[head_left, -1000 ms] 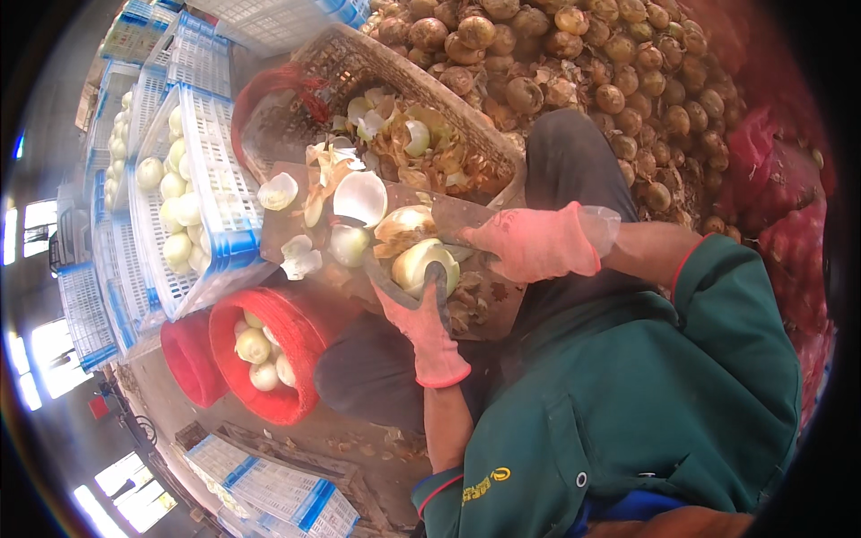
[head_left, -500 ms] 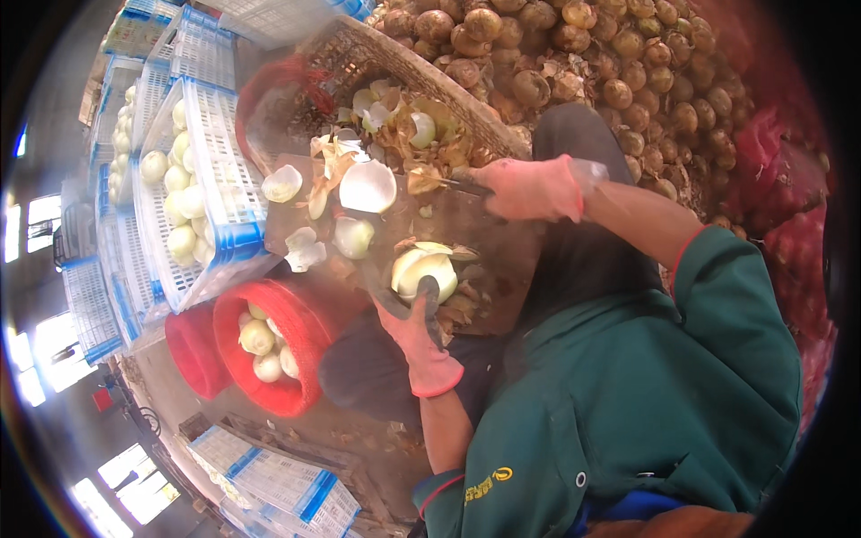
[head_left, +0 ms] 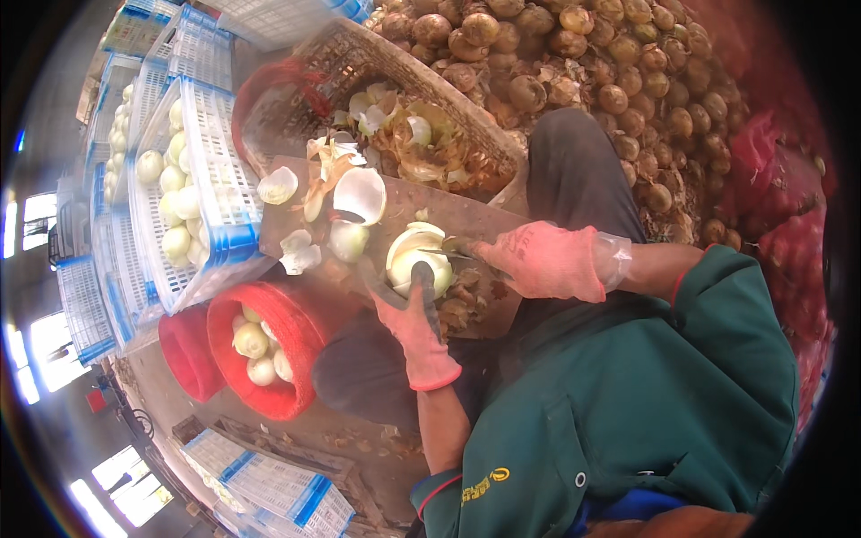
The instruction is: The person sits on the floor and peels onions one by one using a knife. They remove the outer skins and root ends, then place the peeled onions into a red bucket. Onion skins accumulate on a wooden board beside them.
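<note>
On the brown board (head_left: 408,202) lies a pale onion (head_left: 418,264) with part of its outer layer lifted. My left hand (head_left: 414,325), in a pink and dark glove, grips this onion from the near side. A knife (head_left: 459,246) is in my right hand (head_left: 549,260), also gloved in pink, and its blade reaches the onion's right edge. Farther left on the board are a white onion shell (head_left: 360,195), a smaller peeled onion (head_left: 348,239) and loose peel pieces (head_left: 300,252). Brown skin scraps (head_left: 462,305) lie beside the onion.
A scrap-filled basket (head_left: 421,76) stands beyond the board, and a heap of unpeeled onions (head_left: 619,99) rises behind it. Crates of peeled onions (head_left: 235,179) are stacked at left. A red mesh sack (head_left: 305,377) holding onions sits nearer. More crates (head_left: 269,475) stand lower left.
My right hand has come nearer with the knife, from the basket side to the onion. The brown peel at the blade is gone from it. My left hand stays on the onion.
</note>
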{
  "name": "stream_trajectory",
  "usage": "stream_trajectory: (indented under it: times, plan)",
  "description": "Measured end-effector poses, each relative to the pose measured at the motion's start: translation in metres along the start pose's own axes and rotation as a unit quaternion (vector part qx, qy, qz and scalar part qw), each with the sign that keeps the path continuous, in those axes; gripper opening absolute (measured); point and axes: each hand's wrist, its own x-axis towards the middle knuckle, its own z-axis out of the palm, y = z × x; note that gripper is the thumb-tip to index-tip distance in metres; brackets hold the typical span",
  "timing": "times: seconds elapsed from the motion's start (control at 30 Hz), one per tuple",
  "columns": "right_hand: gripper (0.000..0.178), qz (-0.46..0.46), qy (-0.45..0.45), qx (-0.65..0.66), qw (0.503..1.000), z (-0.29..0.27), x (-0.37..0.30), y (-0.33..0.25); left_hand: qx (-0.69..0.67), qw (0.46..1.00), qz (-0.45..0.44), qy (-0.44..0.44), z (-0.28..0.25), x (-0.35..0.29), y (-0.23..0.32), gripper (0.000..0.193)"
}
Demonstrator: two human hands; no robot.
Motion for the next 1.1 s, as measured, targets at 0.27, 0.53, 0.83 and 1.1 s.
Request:
stream_trajectory:
  times: [0.27, 0.53, 0.83, 1.1]
  plan:
    - [0.054, 0.074, -0.099, 0.075, 0.99, -0.028, 0.027, -0.006, 0.26, 0.96, 0.102, -0.028, 0.005, -0.005, 0.004, 0.097]
    - [0.046, 0.047, -0.086, 0.073, 0.992, -0.025, 0.057, 0.02, 0.31, 0.94, 0.12, -0.077, -0.001, -0.001, 0.005, 0.106]
    - [0.035, 0.255, -0.203, 0.08, 0.942, -0.064, 0.064, 0.043, 0.229, 0.965, 0.1, -0.077, -0.019, 0.002, -0.001, 0.108]
    - [0.042, 0.308, -0.134, 0.267, 0.903, -0.117, 0.018, 0.033, 0.145, 0.987, 0.029, -0.062, -0.013, -0.004, 0.01, 0.104]
